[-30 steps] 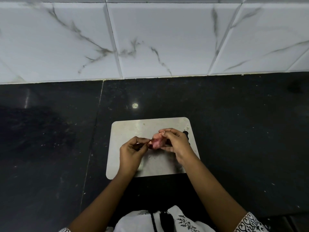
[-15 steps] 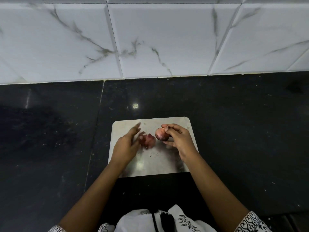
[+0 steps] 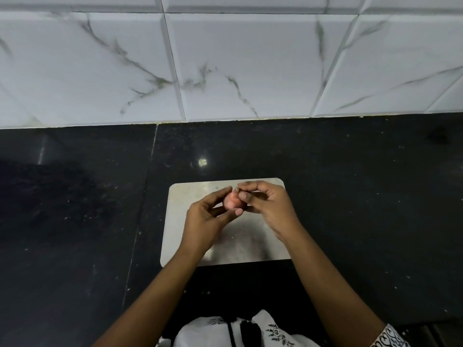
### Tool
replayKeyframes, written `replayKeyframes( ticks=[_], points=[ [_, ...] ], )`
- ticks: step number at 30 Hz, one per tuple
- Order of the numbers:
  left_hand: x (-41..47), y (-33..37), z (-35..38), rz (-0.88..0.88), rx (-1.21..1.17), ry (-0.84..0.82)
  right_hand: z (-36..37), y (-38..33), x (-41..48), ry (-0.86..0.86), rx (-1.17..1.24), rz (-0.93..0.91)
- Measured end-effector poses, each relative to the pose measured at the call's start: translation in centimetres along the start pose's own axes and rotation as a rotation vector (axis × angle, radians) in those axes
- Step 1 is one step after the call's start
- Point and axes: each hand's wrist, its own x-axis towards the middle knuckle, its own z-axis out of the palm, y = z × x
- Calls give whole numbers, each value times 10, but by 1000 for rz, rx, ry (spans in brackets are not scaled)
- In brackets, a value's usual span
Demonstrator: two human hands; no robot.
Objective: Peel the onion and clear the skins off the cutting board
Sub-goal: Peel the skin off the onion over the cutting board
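Entries as I read them from the head view:

1. Surface [image 3: 350, 209]: black polished stone, finely speckled. A thin seam [image 3: 146, 196] runs front to back, left of the board. A small spot of reflected light [image 3: 202, 162] sits just behind the board.
2. Wall [image 3: 250, 58]: white tiles with grey marble veining, meeting the surface along its far edge.
3. Cutting board [image 3: 179, 221]: pale, rectangular with rounded corners, lying flat on the surface near its front middle.
4. Onion [image 3: 231, 203]: small and pinkish, held between both hands over the far half of the board. I cannot tell how far it is lifted off the board.
5. Left hand [image 3: 208, 221]: fingers [image 3: 221, 194] and thumb curled round the onion from the left.
6. Right hand [image 3: 269, 209]: thumb and forefinger closed in a pinch on the onion's top end.
7. Garment [image 3: 263, 331]: white with black print, at the bottom edge. A patterned cuff [image 3: 388, 338] shows on the right arm.
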Motion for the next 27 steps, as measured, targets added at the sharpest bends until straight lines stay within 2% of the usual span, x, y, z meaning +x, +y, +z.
replayKeyframes(
  ticks=[6,13,16,20,25,27],
  points=[
    [-3,0,-5,-17,-155,-23,-2,-11,0,9,-328,-105],
    [-2,-3,-7,-32,-352,-71,2,-13,1,21,-590,-372],
    [-2,-6,-6,-80,-449,-102,1,-12,0,-20,-525,-384],
    [1,-10,-10,-139,-534,-103,-5,-13,0,-119,-184,-212],
    [3,-8,-15,-161,-624,-101,-8,-16,1,-187,-282,-212],
    [5,-9,-16,-153,-666,-86,-9,-14,1,-176,-241,-204]
  ],
)
